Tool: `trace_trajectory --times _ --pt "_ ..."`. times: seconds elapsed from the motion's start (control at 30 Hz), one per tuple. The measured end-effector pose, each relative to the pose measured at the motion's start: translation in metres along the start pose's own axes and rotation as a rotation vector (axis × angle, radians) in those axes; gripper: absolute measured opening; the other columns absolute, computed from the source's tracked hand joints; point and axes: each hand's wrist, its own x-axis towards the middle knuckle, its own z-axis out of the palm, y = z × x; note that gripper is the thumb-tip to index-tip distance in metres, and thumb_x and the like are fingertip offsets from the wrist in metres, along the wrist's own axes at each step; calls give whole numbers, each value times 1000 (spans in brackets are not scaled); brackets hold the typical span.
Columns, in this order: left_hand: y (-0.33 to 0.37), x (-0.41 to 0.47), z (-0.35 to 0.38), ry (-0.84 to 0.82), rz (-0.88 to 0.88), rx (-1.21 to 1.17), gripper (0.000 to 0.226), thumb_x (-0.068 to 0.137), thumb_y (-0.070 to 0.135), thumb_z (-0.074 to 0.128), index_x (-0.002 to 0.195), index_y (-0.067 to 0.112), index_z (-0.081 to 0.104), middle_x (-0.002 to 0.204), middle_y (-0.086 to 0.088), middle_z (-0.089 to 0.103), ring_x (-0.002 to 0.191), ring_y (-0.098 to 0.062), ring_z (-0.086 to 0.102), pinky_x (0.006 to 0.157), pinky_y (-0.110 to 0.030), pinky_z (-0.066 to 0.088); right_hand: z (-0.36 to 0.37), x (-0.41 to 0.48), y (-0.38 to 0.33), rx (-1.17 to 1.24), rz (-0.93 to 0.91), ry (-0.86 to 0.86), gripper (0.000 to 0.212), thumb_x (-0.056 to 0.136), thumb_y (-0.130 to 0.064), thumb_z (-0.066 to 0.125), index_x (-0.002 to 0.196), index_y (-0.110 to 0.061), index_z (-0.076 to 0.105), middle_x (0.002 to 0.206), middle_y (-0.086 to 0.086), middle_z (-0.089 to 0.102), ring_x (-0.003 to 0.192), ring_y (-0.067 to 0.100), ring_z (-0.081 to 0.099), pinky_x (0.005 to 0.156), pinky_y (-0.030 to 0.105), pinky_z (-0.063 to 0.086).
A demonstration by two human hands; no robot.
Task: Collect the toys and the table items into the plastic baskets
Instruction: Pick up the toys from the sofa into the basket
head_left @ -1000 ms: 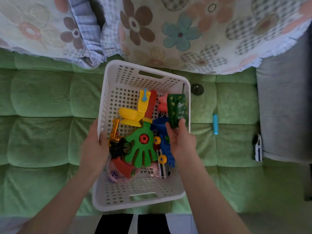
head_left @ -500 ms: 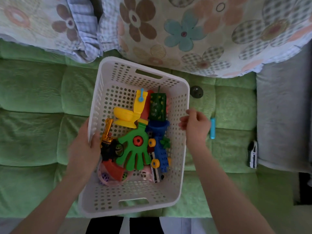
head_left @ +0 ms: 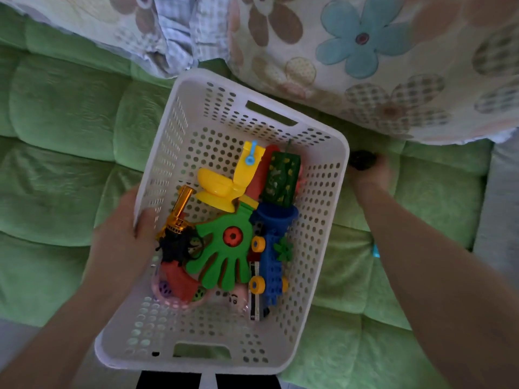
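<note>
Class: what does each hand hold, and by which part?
Left hand grips the white basket by its left rim. Right hand reaches the dark round thing; hold unclear.

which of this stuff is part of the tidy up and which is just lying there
Job: white perforated plastic basket, gripped by the left hand; green plastic hand clapper and yellow toy toilet inside it; small dark round toy at the right hand; light blue plastic piece.
Lying about: flowered quilt; green tufted sofa.
</note>
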Motion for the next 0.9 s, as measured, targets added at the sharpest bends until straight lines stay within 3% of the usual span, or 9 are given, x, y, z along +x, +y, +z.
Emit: trace_trajectory --times 0.2,0.27,0.37,0.43,0.53,0.67,0.73,0.8,0.9 --pt "2 -3 0 -7 -4 -20 37 97 13 40 134 13 44 94 -5 56 64 -11 48 67 -27 36 -5 -37 7 442 129 41 19 82 -29 66 88 -17 53 82 0 60 76 21 61 79 39 55" --pt "7 -8 -1 -27 8 -36 37 97 12 40 134 10 43 93 -3 54 63 -7 47 59 -26 36 -18 -72 5 603 147 73 24 84 -29 65 98 -13 52 77 -6 57 70 15 62 76 33 56" --pt "12 -12 -3 -57 28 -72 38 97 11 38 135 10 41 96 0 52 72 -15 49 66 -28 37 -33 -133 1 673 21 139 45 82 -29 68 116 -8 48 95 2 64 86 18 67 80 33 57" --pt "13 -15 -7 -70 61 -79 38 97 10 37 135 9 41 95 1 51 66 -5 46 61 -26 36 -36 -170 -5 603 -90 34 40 81 -29 69 114 -16 50 102 3 65 92 18 66 82 35 57" --pt "15 -18 -14 -96 114 -70 39 97 9 37 136 7 41 95 -2 53 63 7 44 56 -13 32 -25 -204 -28 451 -209 -314 30 81 -33 68 106 -27 53 96 -7 66 90 14 66 81 37 57" --pt "18 -24 -18 -127 175 -81 39 97 7 36 135 7 42 96 2 52 64 19 52 55 -4 40 2 -216 -61 313 -268 -490 36 84 -35 66 112 -15 54 99 0 63 95 19 63 82 46 54" --pt "20 -25 -19 -114 196 -71 39 97 7 36 136 9 42 97 3 51 66 4 52 59 -11 38 5 -216 -64 400 -242 -429 50 84 -32 66 126 -10 50 107 7 64 99 22 63 81 45 56" --pt "24 -26 -16 -110 202 -56 39 97 7 38 136 9 43 97 2 51 74 -10 47 68 -21 35 -11 -210 -50 597 -211 -217 27 88 -23 62 111 -10 59 95 9 67 84 18 66 72 34 58" --pt "32 -29 -11 -125 216 -54 40 96 7 39 136 9 44 94 2 50 61 0 41 54 -10 31 -45 -189 -2 714 -36 244 11 93 -19 52 96 -10 59 80 3 64 59 8 58 58 22 52"
